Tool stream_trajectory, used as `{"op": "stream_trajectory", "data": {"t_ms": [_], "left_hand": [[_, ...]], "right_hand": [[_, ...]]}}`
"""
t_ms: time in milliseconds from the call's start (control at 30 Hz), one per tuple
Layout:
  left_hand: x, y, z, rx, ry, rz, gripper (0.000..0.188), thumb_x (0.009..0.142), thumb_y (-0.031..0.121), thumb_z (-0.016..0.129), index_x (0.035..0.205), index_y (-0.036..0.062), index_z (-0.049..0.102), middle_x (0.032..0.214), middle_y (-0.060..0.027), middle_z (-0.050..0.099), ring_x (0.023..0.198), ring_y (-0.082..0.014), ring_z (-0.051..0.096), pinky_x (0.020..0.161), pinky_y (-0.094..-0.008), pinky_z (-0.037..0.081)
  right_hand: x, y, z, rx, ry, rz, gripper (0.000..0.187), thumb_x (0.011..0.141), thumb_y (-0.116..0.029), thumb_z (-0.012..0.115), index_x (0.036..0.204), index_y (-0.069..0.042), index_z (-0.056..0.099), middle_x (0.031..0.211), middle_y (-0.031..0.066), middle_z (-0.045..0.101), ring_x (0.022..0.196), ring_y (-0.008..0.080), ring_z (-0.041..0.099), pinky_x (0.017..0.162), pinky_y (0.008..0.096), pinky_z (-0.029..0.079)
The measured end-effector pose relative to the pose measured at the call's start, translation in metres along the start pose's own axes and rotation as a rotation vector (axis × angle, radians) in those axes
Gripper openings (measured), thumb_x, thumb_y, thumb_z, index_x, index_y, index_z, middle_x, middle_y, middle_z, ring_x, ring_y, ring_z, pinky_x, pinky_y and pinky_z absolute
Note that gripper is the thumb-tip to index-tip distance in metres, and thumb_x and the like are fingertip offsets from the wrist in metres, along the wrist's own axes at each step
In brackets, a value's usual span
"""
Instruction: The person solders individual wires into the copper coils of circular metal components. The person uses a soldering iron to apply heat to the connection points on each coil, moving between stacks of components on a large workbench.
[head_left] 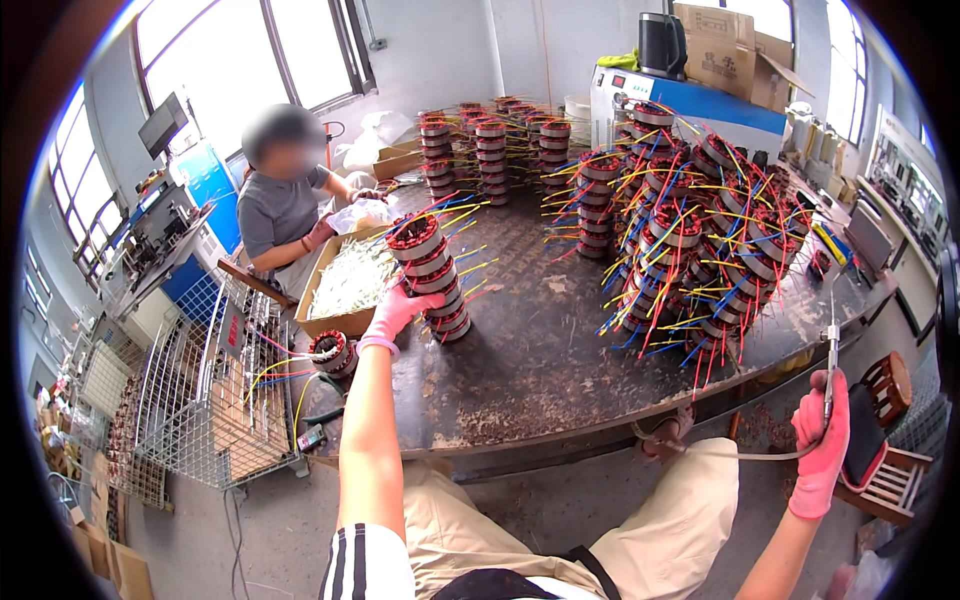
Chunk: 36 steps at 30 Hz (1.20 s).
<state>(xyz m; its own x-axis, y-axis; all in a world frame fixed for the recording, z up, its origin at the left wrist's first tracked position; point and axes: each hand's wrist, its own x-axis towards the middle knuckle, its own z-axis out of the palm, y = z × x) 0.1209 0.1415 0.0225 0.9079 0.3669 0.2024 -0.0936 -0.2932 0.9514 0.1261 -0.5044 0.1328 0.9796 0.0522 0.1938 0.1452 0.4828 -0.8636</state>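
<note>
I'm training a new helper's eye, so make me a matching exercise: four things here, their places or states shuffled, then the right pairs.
Things
1. Low carton
2. Slim metal tool
3. Black jug
4. Ring stack beside the carton

Places or states
A. In the right hand's grip
B. Touched by the left hand's grip
C. Filled with pale pieces
D. On the blue-and-white unit

Pairs: 1-C, 2-A, 3-D, 4-B

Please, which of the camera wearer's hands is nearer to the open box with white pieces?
Left. The left hand is just right of the open box, against a stack of rings; the right hand is far to its right, holding a metal tool.
</note>
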Motion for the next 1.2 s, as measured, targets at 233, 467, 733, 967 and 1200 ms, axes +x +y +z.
{"op": "stream_trajectory", "data": {"t_ms": [233, 467, 733, 967, 1200], "left_hand": [[-0.008, 0.008, 0.006, 0.362, 0.133, 0.130, 0.065, 0.066, 0.028, 0.085, 0.120, 0.0026, 0.059, 0.112, -0.0076, 0.066, 0.104, -0.0173, 0.061, 0.092, -0.0328, 0.049], [-0.013, 0.023, 0.008, 0.301, 0.135, 0.063, 0.073, 0.062, 0.035, 0.086, 0.122, 0.0029, 0.058, 0.117, -0.0103, 0.064, 0.110, -0.0223, 0.058, 0.099, -0.0367, 0.044], [-0.020, 0.036, 0.009, 0.491, 0.098, 0.118, 0.087, 0.058, 0.039, 0.087, 0.129, 0.0015, 0.053, 0.123, -0.0126, 0.061, 0.118, -0.0259, 0.055, 0.104, -0.0381, 0.040], [-0.002, -0.004, -0.008, 0.345, 0.077, 0.074, 0.099, 0.058, 0.017, 0.090, 0.140, 0.0009, 0.037, 0.127, -0.0111, 0.057, 0.116, -0.0195, 0.054, 0.102, -0.0340, 0.043], [-0.026, -0.008, -0.016, 0.697, 0.261, 0.078, 0.104, 0.064, 0.035, 0.086, 0.144, -0.0007, 0.030, 0.142, -0.0192, 0.041, 0.133, -0.0298, 0.039, 0.110, -0.0388, 0.032]], "right_hand": [[-0.002, -0.003, -0.004, 0.016, -0.020, -0.020, 0.036, 0.101, -0.035, 0.046, 0.100, -0.001, 0.056, 0.047, -0.0079, 0.025, 0.039, 0.0025, 0.016, 0.037, 0.0218, 0.012], [-0.001, 0.000, -0.010, 0.076, -0.061, -0.017, 0.034, 0.102, -0.033, 0.045, 0.101, -0.001, 0.056, 0.046, -0.0077, 0.025, 0.039, 0.0029, 0.016, 0.037, 0.0219, 0.012], [-0.001, -0.005, -0.020, 0.096, -0.046, -0.018, 0.035, 0.102, -0.031, 0.043, 0.106, 0.001, 0.056, 0.048, -0.0070, 0.024, 0.039, 0.0032, 0.017, 0.037, 0.0216, 0.013], [0.002, 0.001, -0.029, 0.137, -0.021, -0.014, 0.035, 0.102, -0.033, 0.044, 0.104, 0.001, 0.056, 0.047, -0.0073, 0.024, 0.038, 0.0032, 0.016, 0.037, 0.0218, 0.012], [0.000, 0.003, -0.027, 0.145, -0.034, -0.021, 0.035, 0.102, -0.032, 0.045, 0.104, 0.002, 0.056, 0.047, -0.0072, 0.024, 0.039, 0.0030, 0.016, 0.037, 0.0216, 0.012]]}}
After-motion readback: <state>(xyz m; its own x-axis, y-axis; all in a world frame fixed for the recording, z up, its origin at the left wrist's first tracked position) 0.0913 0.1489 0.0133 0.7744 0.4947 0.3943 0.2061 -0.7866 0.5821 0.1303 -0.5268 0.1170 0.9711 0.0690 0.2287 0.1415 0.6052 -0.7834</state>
